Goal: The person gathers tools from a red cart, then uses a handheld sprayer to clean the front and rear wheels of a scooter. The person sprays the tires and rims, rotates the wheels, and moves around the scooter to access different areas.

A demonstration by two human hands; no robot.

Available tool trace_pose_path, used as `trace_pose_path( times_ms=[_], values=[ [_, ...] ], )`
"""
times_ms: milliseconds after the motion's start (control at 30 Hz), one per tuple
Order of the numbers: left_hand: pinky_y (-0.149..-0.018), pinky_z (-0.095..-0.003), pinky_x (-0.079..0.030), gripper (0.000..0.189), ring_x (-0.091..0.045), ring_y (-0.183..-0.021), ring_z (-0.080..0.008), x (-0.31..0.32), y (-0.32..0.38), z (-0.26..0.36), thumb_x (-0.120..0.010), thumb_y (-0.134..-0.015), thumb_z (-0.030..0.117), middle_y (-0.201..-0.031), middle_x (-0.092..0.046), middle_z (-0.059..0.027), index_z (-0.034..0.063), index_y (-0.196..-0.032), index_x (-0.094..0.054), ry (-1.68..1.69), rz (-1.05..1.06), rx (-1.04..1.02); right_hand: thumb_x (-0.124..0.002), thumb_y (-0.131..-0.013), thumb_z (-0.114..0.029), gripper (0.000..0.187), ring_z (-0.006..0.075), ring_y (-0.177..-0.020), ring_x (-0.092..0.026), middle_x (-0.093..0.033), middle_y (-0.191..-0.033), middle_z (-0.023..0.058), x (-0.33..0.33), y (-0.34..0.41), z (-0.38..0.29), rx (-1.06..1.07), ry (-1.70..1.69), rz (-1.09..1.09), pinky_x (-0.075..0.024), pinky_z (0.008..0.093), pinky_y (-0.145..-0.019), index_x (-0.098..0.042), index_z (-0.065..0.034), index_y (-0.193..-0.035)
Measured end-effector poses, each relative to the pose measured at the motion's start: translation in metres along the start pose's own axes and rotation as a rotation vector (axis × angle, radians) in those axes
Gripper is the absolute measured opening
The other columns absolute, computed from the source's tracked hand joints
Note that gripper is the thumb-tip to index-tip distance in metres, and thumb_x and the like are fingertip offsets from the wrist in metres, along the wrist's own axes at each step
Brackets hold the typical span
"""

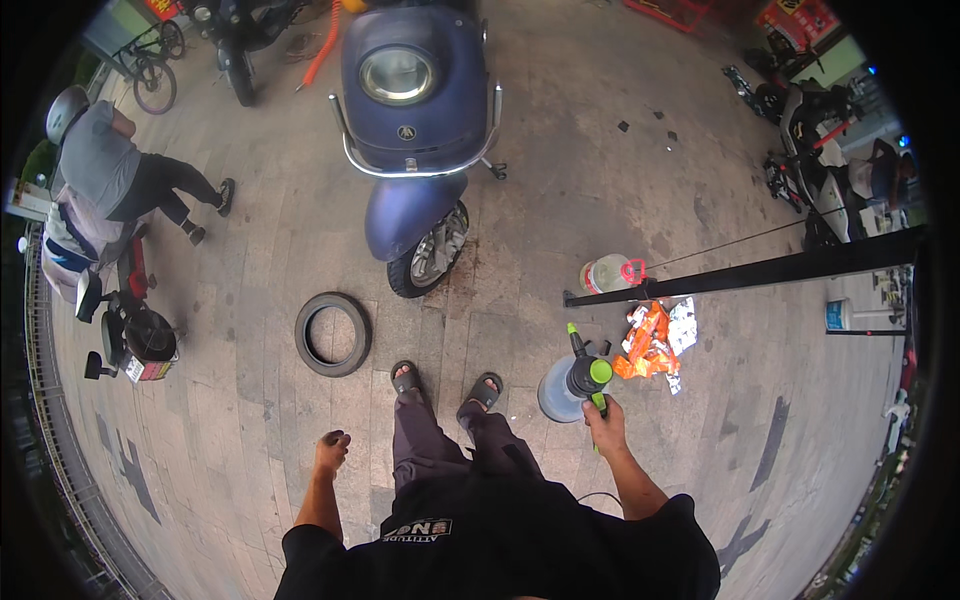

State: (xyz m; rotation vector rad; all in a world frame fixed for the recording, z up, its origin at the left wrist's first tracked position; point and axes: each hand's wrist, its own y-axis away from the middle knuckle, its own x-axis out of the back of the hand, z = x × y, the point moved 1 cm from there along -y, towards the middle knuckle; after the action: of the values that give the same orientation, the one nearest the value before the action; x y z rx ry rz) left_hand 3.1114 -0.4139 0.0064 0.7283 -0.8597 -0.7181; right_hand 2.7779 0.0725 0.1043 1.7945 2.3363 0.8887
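Observation:
My right hand (606,427) grips the green-trimmed handle of a pump spray bottle (562,390) with a translucent body and a black head. Its green nozzle points away from me. My left hand (332,452) hangs at my side with curled, dark-smudged fingers; whether anything small is in it is unclear. Ahead of that hand, a loose tyre (301,341) lies flat on the paving. A blue-purple scooter (416,127) stands before me with its front wheel (439,259) turned, its tyre fitted. The paving beside that wheel has dark stains.
A black metal post (750,274) reaches in from the right, beside a clear plastic jug (609,274) and crumpled orange and silver wrapping (646,345). At left, a helmeted person (105,157) is at a parked scooter (135,322). An orange coiled hose (324,49) lies behind.

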Motion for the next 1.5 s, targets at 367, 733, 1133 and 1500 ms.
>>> trace_pose_path(
  times_ms=[367, 733, 1133, 1500],
  values=[
    [-0.046, -0.028, -0.037, 0.021, -0.048, -0.053, -0.0143, -0.083, -0.008, 0.054, -0.06, -0.083, 0.02, -0.07, -0.051, -0.0014, 0.0068, -0.098, -0.062, 0.112, -0.125, 0.327, -0.066, -0.086, -0.026, 0.026, 0.0077, -0.059, -0.051, -0.055, -0.07, 0.0012, 0.017, -0.083, -0.117, 0.029, -0.327, 0.114, -0.0428, 0.023, -0.053, -0.056, -0.0023, -0.089],
    [-0.039, -0.0243, -0.028, 0.01, -0.038, -0.046, -0.0093, -0.158, -0.128, 0.342, -0.056, -0.087, 0.019, -0.062, -0.04, 0.0033, 0.0118, -0.081, -0.052, 0.459, -0.264, 0.162, -0.065, -0.087, -0.028, 0.026, 0.0088, -0.053, -0.047, -0.051, -0.065, 0.0005, 0.053, -0.291, -0.252, -0.062, -0.593, 0.401, -0.0392, 0.0232, -0.046, -0.055, -0.0042, -0.085],
    [-0.048, -0.0373, -0.044, 0.024, -0.057, -0.058, -0.0247, -0.227, -0.215, 0.467, -0.058, -0.086, 0.028, -0.08, -0.062, -0.0092, 0.0113, -0.103, -0.057, 0.159, -0.137, 0.277, -0.064, -0.088, -0.036, 0.034, 0.0072, -0.05, -0.045, -0.05, -0.063, 0.0004, 0.158, -0.53, -0.369, 0.107, -0.435, 0.702, -0.0375, 0.0231, -0.045, -0.056, -0.0025, -0.083],
    [-0.057, -0.0422, -0.048, 0.027, -0.059, -0.065, -0.0288, -0.44, -0.163, 0.63, -0.059, -0.085, 0.027, -0.087, -0.064, -0.0132, 0.0092, -0.106, -0.058, 0.437, 0.079, 0.418, -0.061, -0.089, -0.037, 0.033, 0.0086, -0.046, -0.044, -0.049, -0.063, 0.0006, 0.265, -0.811, -0.461, -0.008, -0.344, 0.206, -0.0369, 0.0238, -0.042, -0.053, -0.0058, -0.08]
  ],
)
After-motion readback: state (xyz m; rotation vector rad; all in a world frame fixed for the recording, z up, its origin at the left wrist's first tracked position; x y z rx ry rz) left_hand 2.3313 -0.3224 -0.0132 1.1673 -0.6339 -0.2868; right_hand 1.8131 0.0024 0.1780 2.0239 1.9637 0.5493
